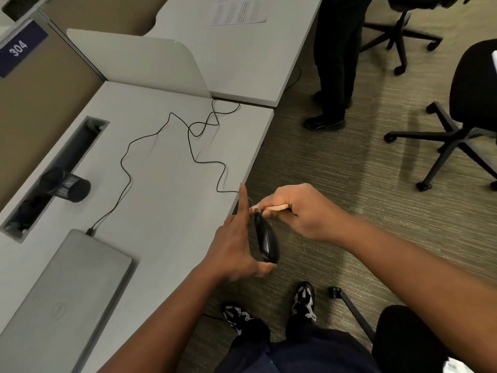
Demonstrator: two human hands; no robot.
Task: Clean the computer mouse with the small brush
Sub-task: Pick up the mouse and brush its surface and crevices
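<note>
Room: office floor with striped brown carpet (349, 184) fills the right side of the frame, and a grey desk (166, 184) fills the left.
Mouse: black computer mouse (266, 239) is held up on its edge, in the air just past the desk's near right edge, in the lower middle of the frame.
Left hand: left hand (234, 246) holds the mouse, with the thumb under its bottom end and the fingers behind it. One finger points straight up.
Left grip: fingers are mostly straight, pressing the mouse from both ends.
Brush: small brush (271, 208) has a pale wooden handle. Its light tip touches the top end of the mouse.
Right hand: right hand (301, 211) is just right of the mouse, in the middle of the frame.
Right grip: fingers are curled tight around the brush handle.
Mouse cord: thin black cord (193, 154) runs from the mouse in loops across the desk toward the upper middle.
Laptop: closed grey laptop (61, 300) lies on the desk at the lower left, with a black cable plugged into its far edge.
Cup: black mesh cup (67, 185) lies tipped on its side at the left, next to a long slot in the desk.
Chairs: black office chair (457, 125) stands at the right.
Other person: dark trouser legs (336, 63) stand at the top, beside the far desk.
Sign: blue tag reading 304 (18, 49) is at the upper left.
</note>
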